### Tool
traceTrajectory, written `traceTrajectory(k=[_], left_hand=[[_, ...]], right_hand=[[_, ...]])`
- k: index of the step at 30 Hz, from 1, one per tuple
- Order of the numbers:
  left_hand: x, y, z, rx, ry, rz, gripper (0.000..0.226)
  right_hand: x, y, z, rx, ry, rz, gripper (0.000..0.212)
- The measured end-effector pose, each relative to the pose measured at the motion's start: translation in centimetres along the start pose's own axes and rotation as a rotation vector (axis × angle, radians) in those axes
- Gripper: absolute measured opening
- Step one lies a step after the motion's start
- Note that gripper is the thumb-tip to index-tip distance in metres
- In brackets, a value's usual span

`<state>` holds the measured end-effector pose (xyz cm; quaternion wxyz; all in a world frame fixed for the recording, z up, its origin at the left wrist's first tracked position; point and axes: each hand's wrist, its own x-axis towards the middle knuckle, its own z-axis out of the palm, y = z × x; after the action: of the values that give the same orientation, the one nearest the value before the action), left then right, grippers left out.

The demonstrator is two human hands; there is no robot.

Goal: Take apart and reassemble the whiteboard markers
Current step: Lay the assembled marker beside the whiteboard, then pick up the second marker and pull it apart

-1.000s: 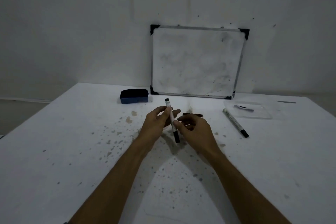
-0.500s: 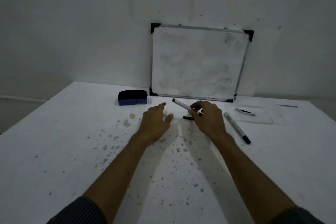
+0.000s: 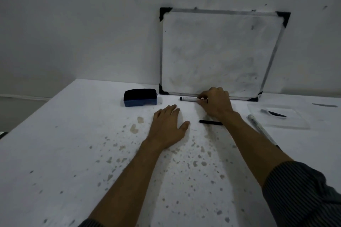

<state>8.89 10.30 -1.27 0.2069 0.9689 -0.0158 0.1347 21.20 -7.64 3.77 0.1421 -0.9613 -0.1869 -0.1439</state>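
Observation:
My right hand [image 3: 215,103] grips a white whiteboard marker [image 3: 188,99] with a black end, holding it level just above the table in front of the whiteboard [image 3: 217,51]. A thin black stick-like marker part [image 3: 211,122] lies on the table under my right wrist. My left hand [image 3: 168,127] rests flat on the table, palm down, fingers apart, holding nothing. A second white marker [image 3: 258,127] lies at the right, partly hidden by my right forearm.
A blue and black eraser [image 3: 140,97] sits left of the whiteboard, which leans on the wall. A clear plastic tray [image 3: 299,121] at the right holds a small dark piece [image 3: 275,113]. The white table [image 3: 64,153] is speckled with stains.
My left hand let go of the marker and came down flat on the table. My right hand carried the marker away from me, toward the foot of the whiteboard, turning it level.

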Motion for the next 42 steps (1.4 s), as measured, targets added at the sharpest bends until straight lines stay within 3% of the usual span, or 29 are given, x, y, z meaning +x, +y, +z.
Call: traceTrajectory(k=[4,10,14,17,20,25,30,35,39,42], left_hand=[[-0.2,0.2,-0.2,-0.029,0.002,-0.001,0.073],[-1.1,1.5,-0.8,-0.085,0.087,0.061,0.053],[-2.5,3.0,-0.3,-0.071,0.035,0.072,0.061],[-3.4,4.2,0.0,-0.069,0.028,0.075,0.062],[-4.5,6.9,0.9,-0.012,0.083,0.072,0.051],[-6.5,10.6,2.6,0.030,0.099,0.103,0.051],[-6.7,10.4,1.7,-0.166,0.071,0.078,0.046],[-6.4,10.4,-0.2,-0.681,0.074,-0.080,0.038],[-5.6,9.0,-1.9,-1.123,0.166,-0.136,0.036],[-5.4,7.6,-2.3,-1.080,0.232,-0.081,0.030]], right_hand=[[-1.4,0.3,-1.0,0.066,0.029,0.035,0.036],[-7.0,1.1,-3.6,0.252,0.042,0.100,0.018],[-11.2,1.5,-5.0,0.297,0.020,0.106,0.020],[-14.4,1.9,-5.7,0.122,0.140,0.172,0.024],[-17.5,3.1,-6.4,-0.151,0.297,0.425,0.032],[-19.8,5.0,-6.7,-0.206,0.188,0.646,0.035],[-19.6,4.4,-6.3,0.200,0.211,0.597,0.029],[-19.2,0.7,-7.0,0.779,0.169,0.435,0.030],[-19.1,-1.1,-7.3,0.798,0.047,0.227,0.021],[-19.3,-0.8,-6.9,0.764,0.006,0.165,0.020]])
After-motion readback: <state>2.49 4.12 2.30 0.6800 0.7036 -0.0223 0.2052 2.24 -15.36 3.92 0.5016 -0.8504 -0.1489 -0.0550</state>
